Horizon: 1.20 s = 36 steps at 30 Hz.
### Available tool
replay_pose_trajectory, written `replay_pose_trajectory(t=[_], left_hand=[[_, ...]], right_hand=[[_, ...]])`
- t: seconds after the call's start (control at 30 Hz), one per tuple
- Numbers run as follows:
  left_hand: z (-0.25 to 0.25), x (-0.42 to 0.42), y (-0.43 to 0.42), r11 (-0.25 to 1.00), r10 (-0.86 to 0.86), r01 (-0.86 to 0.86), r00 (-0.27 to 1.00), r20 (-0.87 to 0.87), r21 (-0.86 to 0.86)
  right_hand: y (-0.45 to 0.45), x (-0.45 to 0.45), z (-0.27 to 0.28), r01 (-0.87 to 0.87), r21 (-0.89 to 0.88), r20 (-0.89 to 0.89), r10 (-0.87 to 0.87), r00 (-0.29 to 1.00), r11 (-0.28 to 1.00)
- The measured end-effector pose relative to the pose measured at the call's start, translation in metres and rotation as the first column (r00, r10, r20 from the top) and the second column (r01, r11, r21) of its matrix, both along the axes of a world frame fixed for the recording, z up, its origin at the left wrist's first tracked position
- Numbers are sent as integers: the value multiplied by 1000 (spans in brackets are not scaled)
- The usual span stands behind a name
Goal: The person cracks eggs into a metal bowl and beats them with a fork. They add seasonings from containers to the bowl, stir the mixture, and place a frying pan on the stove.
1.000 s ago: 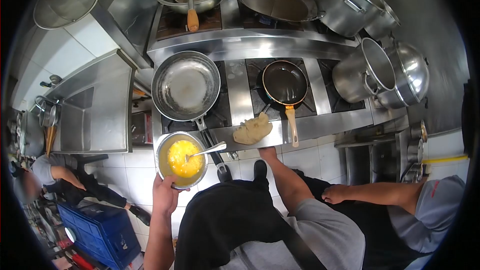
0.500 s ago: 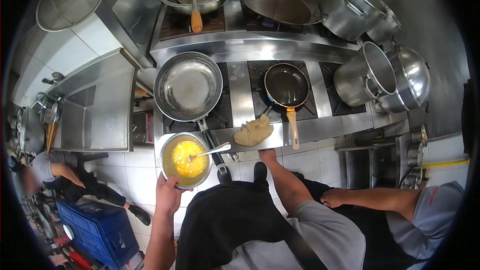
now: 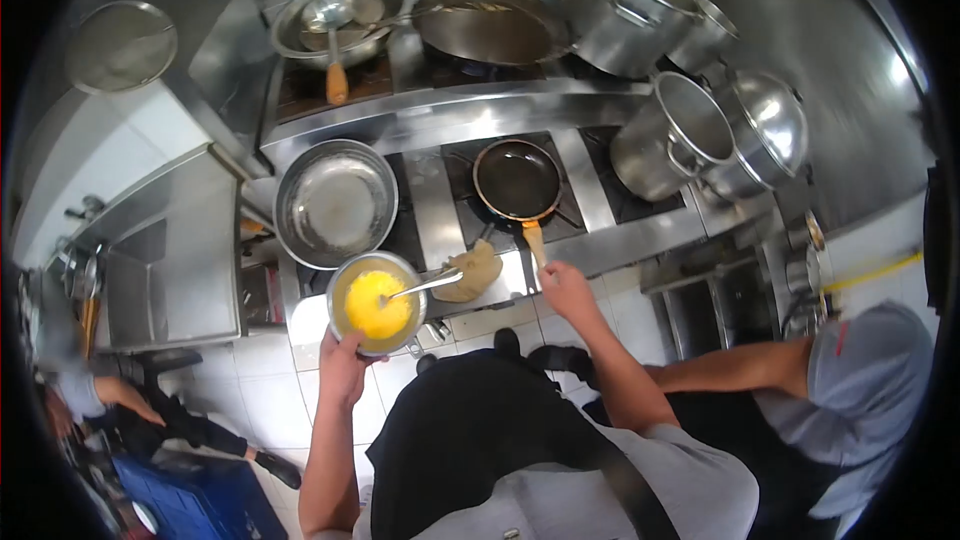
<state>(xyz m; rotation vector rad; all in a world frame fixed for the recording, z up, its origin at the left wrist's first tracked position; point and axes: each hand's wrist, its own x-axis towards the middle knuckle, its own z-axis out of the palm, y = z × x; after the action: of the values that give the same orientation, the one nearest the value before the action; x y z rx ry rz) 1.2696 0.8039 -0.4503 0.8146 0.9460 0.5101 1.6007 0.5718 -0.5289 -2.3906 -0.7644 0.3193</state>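
Note:
My left hand [image 3: 342, 368] grips the lower rim of a steel bowl [image 3: 420, 312] holding beaten yellow egg [image 3: 376, 308], with a spoon [image 3: 430, 283] resting in it. My right hand [image 3: 566, 286] is closed at the end of the light wooden handle [image 3: 535, 243] of a small dark frying pan [image 3: 517, 180], which sits on the middle burner. Between the bowl and that handle, a crumpled tan cloth [image 3: 474, 270] lies on the stove's front edge. A larger grey pan [image 3: 338, 204] stands on the left burner, its handle mostly hidden by the bowl.
Tall steel pots [image 3: 665, 135] stand at the right of the stove. Behind are a wide wok [image 3: 492, 25] and a basin with a ladle [image 3: 336, 80]. A sink [image 3: 185, 260] is at left. One person [image 3: 850, 380] stands at right; another [image 3: 125, 400] sits at lower left.
My right hand has risen from below the stove edge and closed on the frying pan's handle. The bowl now overlaps the grey pan's lower edge. The view has shifted and tilted.

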Motion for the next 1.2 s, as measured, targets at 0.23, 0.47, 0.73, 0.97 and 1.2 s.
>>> replay_pose_trajectory(t=[0.23, 0.47, 0.73, 0.97, 1.2], left_hand=[[-7, 79, -34, 999, 30, -30, 999, 35, -15], [-20, 144, -64, 998, 70, -70, 990, 124, -10], [-31, 172, -49, 997, 62, -65, 995, 79, 45], [-46, 186, -37, 994, 83, -90, 991, 107, 63], [-47, 196, -14, 979, 35, -52, 996, 86, 199]], right_hand=[[48, 3, 113, -200, 388, -313, 332, 890, 900], [85, 64, 95, -226, 398, -627, 444, 640, 889], [83, 73, 121, -653, -110, -330, 592, 735, 749], [81, 48, 103, -565, -243, -8, 581, 814, 788], [86, 71, 128, -579, -293, -42, 594, 803, 761]])
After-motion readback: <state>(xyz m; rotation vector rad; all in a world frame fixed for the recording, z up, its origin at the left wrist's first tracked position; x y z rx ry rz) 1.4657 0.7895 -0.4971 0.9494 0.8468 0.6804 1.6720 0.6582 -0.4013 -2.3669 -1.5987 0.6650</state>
